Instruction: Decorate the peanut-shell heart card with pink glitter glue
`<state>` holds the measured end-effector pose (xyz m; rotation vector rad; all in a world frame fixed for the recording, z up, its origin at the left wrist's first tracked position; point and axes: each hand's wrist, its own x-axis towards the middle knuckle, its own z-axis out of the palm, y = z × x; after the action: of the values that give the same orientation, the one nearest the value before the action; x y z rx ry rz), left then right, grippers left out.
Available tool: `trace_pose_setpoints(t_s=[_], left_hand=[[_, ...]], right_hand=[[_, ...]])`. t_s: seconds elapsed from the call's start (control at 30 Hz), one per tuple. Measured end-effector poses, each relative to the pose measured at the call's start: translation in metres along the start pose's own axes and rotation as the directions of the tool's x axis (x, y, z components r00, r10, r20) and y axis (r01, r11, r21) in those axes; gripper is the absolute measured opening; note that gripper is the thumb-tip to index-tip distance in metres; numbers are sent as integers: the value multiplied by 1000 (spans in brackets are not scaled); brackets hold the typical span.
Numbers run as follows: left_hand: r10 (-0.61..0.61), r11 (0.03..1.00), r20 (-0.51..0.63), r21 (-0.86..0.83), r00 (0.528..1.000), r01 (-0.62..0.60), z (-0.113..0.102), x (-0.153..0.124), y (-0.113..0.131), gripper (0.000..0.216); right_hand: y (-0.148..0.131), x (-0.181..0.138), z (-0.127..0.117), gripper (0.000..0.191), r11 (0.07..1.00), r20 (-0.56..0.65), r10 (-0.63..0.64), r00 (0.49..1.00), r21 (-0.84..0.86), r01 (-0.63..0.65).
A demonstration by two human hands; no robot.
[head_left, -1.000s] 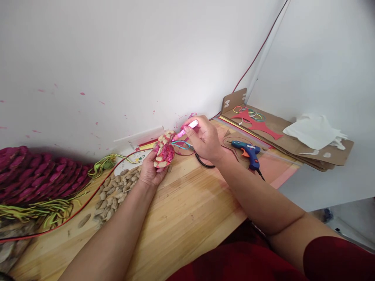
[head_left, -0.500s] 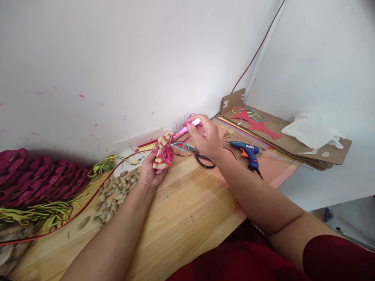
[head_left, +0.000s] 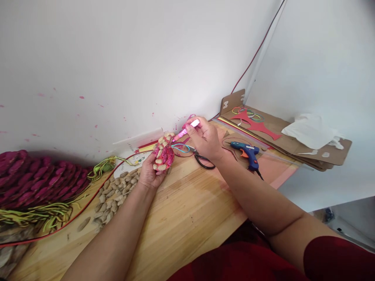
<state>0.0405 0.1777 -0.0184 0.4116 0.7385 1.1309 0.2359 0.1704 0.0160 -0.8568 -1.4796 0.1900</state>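
Over the wooden counter (head_left: 181,212), by a heap of peanuts (head_left: 117,189), I see the left hand (head_left: 150,171) and right hand (head_left: 205,137), apart. The left clasps a peanut-studded ornament (head_left: 166,157); the right pinches a pink marker (head_left: 184,133), tip at the ornament.

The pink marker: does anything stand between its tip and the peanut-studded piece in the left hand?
Nothing visible. The right hand holds the pink marker, tip at or near the peanut-studded piece in the left hand; the blue loop lies beside the tip, not across it.
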Motion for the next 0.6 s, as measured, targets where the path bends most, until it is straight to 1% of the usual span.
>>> trace_pose_setpoints(t_s=[0.07,0.13,0.2,0.37,0.53,0.6], left_hand=[[4,1000,-2,5,1000,-4,0,0,0,16],[12,1000,-16,14,1000,-12,0,0,0,17],[15,1000,-35,23,999,-15,0,1,0,17],[2,999,-36,37,999,0,0,2,-1,16],[28,998,-24,49,999,-27,1,2,-2,13],[41,998,-30,57,999,-39,2,2,-2,12]], right_hand=[[2,0,0,17,1000,-4,0,1000,-5,0],[3,0,-1,18,1000,-36,4,999,-13,-4],[4,0,-2,21,1000,-52,27,998,-10,-27],[0,0,-3,29,996,-5,91,996,17,-91],[-3,0,-3,34,990,-52,137,989,14,-137],[-3,0,-3,35,988,-34,148,988,41,-147]])
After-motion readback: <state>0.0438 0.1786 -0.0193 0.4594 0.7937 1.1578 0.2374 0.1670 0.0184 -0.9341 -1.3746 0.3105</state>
